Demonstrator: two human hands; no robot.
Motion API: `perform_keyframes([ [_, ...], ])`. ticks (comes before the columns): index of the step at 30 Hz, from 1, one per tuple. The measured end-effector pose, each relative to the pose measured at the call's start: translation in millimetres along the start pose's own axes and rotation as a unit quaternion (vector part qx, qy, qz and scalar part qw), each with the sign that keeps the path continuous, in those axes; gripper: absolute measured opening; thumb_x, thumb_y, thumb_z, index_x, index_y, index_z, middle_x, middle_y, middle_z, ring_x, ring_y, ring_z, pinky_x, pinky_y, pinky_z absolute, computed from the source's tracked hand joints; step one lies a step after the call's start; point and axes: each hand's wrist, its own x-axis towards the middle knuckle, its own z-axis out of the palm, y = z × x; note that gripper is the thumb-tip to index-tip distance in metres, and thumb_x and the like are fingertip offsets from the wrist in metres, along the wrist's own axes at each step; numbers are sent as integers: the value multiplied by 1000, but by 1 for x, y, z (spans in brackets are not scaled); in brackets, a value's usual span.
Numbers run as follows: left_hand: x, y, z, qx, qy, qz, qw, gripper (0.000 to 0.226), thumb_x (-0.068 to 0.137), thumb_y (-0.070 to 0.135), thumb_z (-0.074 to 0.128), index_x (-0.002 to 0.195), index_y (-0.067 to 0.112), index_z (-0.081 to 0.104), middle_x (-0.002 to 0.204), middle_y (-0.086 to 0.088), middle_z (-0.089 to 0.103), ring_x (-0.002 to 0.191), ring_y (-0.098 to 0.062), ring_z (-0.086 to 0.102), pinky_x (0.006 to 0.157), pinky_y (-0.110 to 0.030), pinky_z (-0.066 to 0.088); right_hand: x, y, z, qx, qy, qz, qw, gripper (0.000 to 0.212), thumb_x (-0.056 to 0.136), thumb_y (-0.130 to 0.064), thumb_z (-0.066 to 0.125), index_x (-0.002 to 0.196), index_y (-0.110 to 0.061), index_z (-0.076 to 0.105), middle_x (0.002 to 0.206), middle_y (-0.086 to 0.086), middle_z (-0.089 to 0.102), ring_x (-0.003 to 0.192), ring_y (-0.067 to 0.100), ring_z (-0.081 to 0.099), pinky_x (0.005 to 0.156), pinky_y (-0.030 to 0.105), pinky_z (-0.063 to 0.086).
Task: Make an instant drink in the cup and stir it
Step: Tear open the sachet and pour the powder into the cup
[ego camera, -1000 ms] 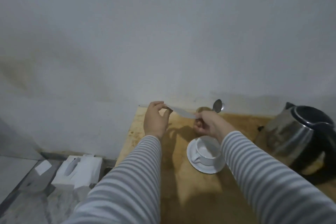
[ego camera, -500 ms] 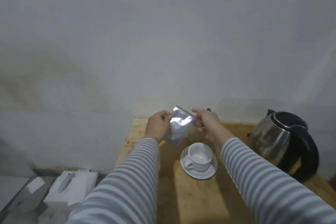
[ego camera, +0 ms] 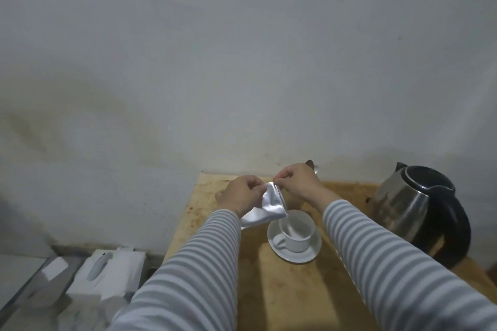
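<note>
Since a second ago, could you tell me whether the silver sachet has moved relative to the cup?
Yes. The silver sachet, pinched by both the left hand and the right hand, has swung from flat and edge-on beyond the cup to hanging down beside its left rim.

Both arms wear long sleeves (ego camera: 193,263) in grey-and-white horizontal stripes, seemingly knitted; hands (ego camera: 242,192) bare.

A worn wooden table (ego camera: 290,290), stained along its far and left edges, stands against a pale wall. A white saucer (ego camera: 309,256) sits near the middle of the tabletop with a white cup (ego camera: 297,239) on it, handle pointing to about 8 o'clock. At 3 o'clock from the saucer, well apart, a steel electric kettle (ego camera: 411,204) with a black lid and handle stands upright near the table's right edge.
</note>
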Motion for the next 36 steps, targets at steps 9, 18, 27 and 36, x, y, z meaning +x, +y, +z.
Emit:
perform_keyframes([
  [9,-3,0,-1,8,38,-25,999,25,93,48,49,85,35,70,90,15,69,94,-13,53,106,-47,25,4,-3,8,-16,-12,-22,1000,25,82,-10,69,60,-22,67,64,-8,65,76,14,62,82,30,51],
  [18,-2,5,0,-45,42,-90,994,29,89,43,50,70,29,68,68,12,62,84,-10,53,107,-47,23,4,-2,21,-91,-11,-73,993,25,89,-13,55,70,-28,59,76,-9,61,80,17,57,73,30,45],
  [27,7,7,7,-75,52,-100,991,28,85,39,54,74,24,74,90,7,75,97,-16,59,110,-48,23,-1,5,24,-109,27,-124,986,22,89,-14,50,74,-28,56,81,-9,61,95,14,45,74,31,35],
  [36,10,29,19,-48,61,-81,994,31,94,35,46,85,27,74,93,12,68,93,-15,54,104,-44,18,-9,29,9,-114,28,-103,988,34,87,-17,51,61,-38,48,92,0,64,88,18,51,77,34,43],
])
